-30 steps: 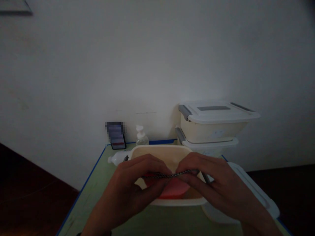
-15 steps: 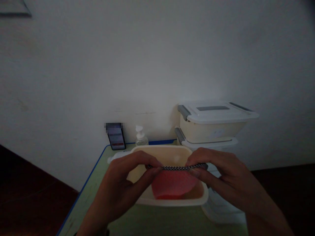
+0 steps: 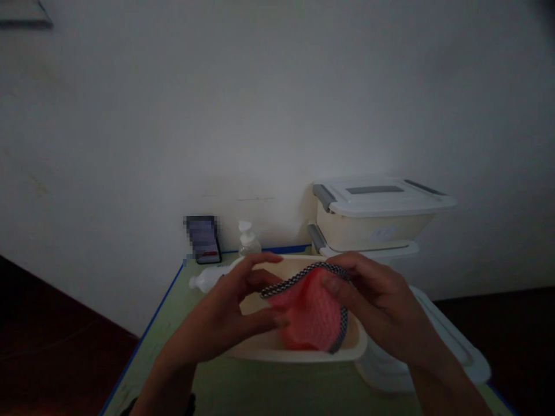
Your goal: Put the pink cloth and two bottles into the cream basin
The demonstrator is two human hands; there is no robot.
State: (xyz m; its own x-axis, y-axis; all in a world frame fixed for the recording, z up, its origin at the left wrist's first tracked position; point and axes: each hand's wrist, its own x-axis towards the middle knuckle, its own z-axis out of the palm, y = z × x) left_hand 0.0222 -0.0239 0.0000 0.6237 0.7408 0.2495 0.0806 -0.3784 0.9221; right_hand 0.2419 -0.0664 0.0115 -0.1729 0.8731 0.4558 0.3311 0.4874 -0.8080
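The person is standing at the near side of the worktop (image 3: 260,390), and both hands are working over an open cream plastic tub (image 3: 299,356). A pinkish-red cloth (image 3: 316,318) with a black-and-white checked trim (image 3: 295,280) is hanging above the tub, its lower part dipping in front of the tub's inside.

The right hand (image 3: 381,297) is gripping the cloth near its upper right edge, the thumb pressing on the red face while the fingers are curling behind the trim. The left hand (image 3: 225,312) is staying open at the other end: its fingers are spreading apart from the thumb, and the thumb tip is lying close against the cloth's left side; I can't tell whether it is pressing. The trim is curving up from the left corner toward the right hand, then running down the right side.

Beyond the tub, on the far left, a phone (image 3: 207,242) is leaning near the wall (image 3: 260,115), with a clear pump bottle (image 3: 248,241) standing to its right. A white bottle (image 3: 208,279) is lying beside the tub's left end. On the far right, one lidded storage box (image 3: 373,229) is sitting on another (image 3: 321,241), and a whitish lid (image 3: 459,341) is resting nearer, partly behind the right forearm.
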